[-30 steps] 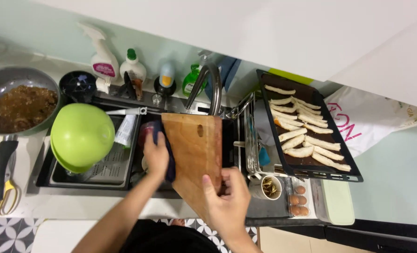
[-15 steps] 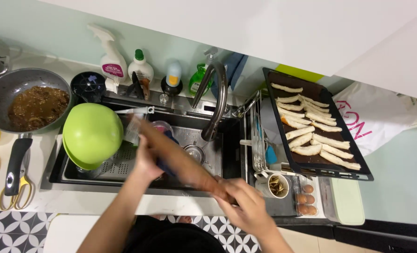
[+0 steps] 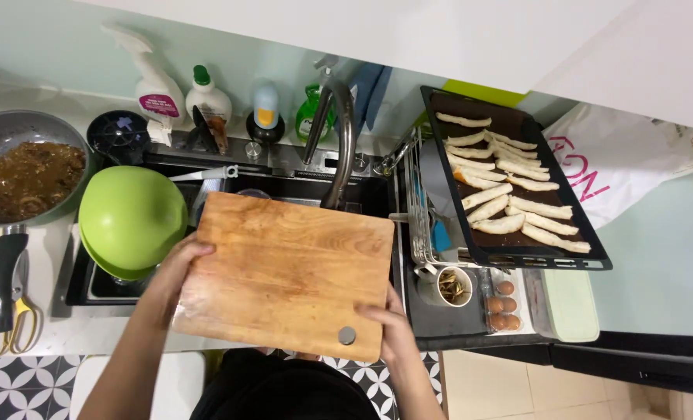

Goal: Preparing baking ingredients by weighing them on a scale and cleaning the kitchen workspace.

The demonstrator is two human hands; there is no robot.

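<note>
Kitchen sink [image 3: 82, 292], dark steel, sunk in a pale surface. Rectangular wooden cutting board [image 3: 284, 276] held flat over the basin, below the curved faucet [image 3: 339, 132]. Left hand [image 3: 177, 268] has its grip closed on the left edge, right hand [image 3: 389, 325] on the near right corner. Green bowls [image 3: 129, 218] sit left; black baking tray of pastries [image 3: 510, 187] right.

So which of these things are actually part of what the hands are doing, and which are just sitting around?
In hand:
- wooden cutting board, held flat over the sink
- left hand on its left edge
- right hand at its lower right corner

Lying about:
- green bowls
- frying pan of brown food
- baking tray of pastries
- spray bottle
- scissors
- eggs
</note>
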